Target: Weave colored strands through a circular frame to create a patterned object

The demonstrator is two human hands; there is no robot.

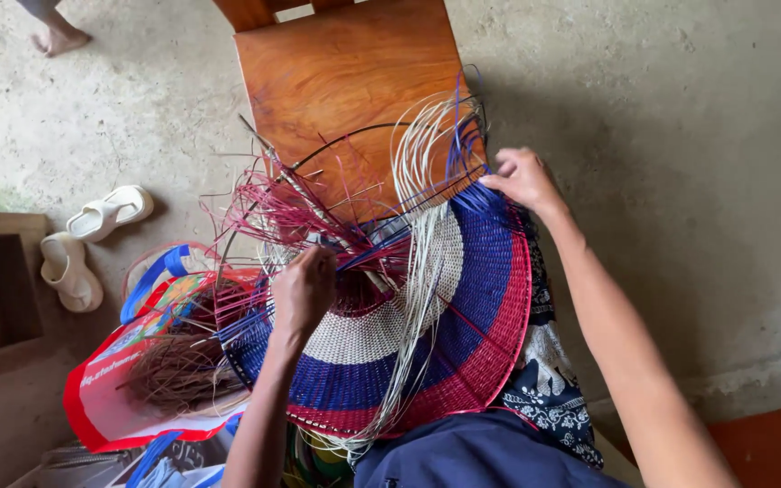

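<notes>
Half-woven basket [427, 334] is propped on the lap against the wooden chair [345, 81]. Left hand [305, 289] is pinched on strands near the centre; right hand [522, 176] is pinched on blue strands [458, 136] at the rim, hands well apart. Risk: loose white strands [422, 154] get crossed or kinked, or the weave slackens if grip tension is dropped.

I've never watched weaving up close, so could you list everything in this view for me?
Woven piece: one, banded blue, white and red, on the person's lap.
Loose strands: many, white, blue and red, fanning up from the weave.
Wooden chair: one, brown, beyond the weave.
Bag: one, red with blue handles, on the floor at left, holding brown fibres.
Sandals: two, white, floor at left.
Bare foot: another person's, top left.
Left hand: pinching strands at the weave's centre.
Right hand: gripping blue strands at the far rim.
</notes>
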